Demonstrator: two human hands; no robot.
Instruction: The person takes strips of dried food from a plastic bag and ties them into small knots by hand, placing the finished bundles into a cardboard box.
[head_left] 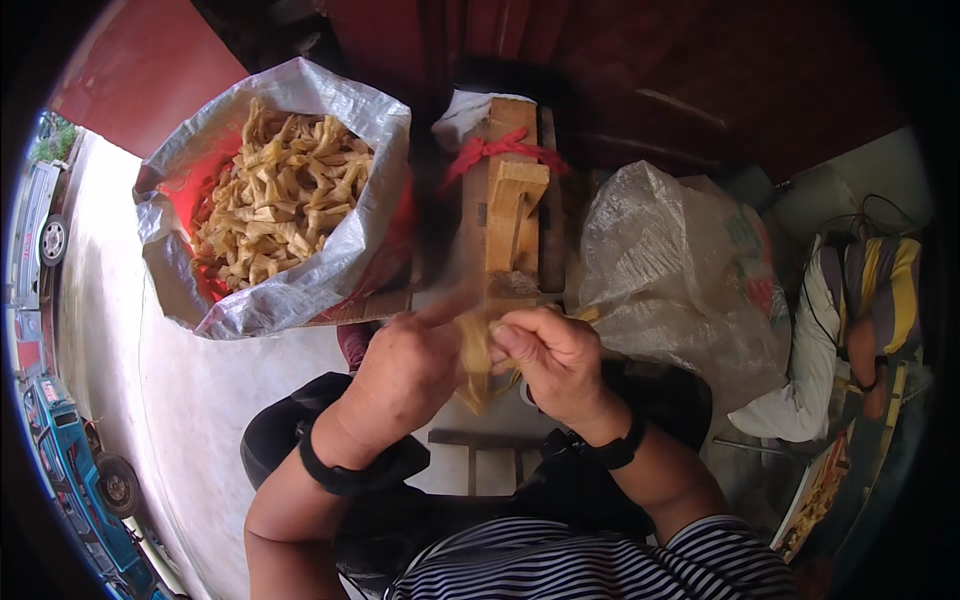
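Note:
A limp, pale yellow strip (476, 360) hangs between my two hands in front of the wooden stand, its lower end dangling above my lap. My left hand (408, 365) is curled against the strip, its fingers partly smeared by motion. Thumb and fingers of my right hand (548, 358) pinch the strip from the other side. Thin yellowish ends show behind the right knuckles. A large silvery plastic sack (375, 115), lined in red, stands ahead to the left. Many tan, knotted-looking pieces (290, 190) are heaped inside it.
Just beyond my hands rises the wooden stand (513, 225), tied with a red cloth (500, 147). A translucent plastic bag (650, 260) bulges to its right. Another person's arm (865, 360) appears at the far right. A blue vehicle (75, 480) is outside left.

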